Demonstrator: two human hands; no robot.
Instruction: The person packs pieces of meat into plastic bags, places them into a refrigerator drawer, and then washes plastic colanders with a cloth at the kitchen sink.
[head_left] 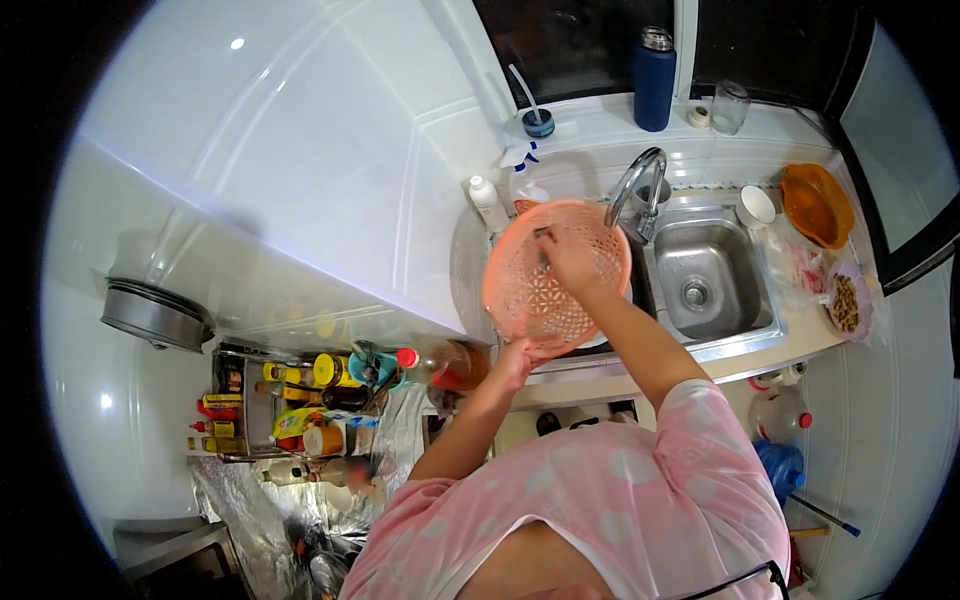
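Glossy white wall panels (250, 130) enclose the kitchen on the left, with a dark window (560, 50) ahead. Below the window runs a pale tabletop (805, 320), with a steel sink (700, 260) set into it. At lower left, a metal rack (262, 418) is crowded with jars, bottles and packets.

Just left of the visible sink basin is a round, peach-coloured plastic basket (540, 295), its walls pierced all over, its open side tilted towards the person. The left hand (519, 362) grips the near edge of the basket from outside. The right hand (568, 257) reaches inside, fingers drawn together around a small dark item (542, 233) against the far part of the basket; most of that item is hidden, so what it is cannot be told.

A curved chrome faucet (640, 190) stands beside the basket's right rim. Near the left forearm lies a large bottle with a red cap (455, 362). On the windowsill stands a dark blue flask (654, 85); right of the sink sits an orange-brown bowl (818, 207). Smaller still are a spray bottle (527, 188) and a white bottle (488, 204) behind the basket, a scalloped dish (850, 305) of brown pieces, a clear glass jar (730, 108) and a white cup (756, 207).
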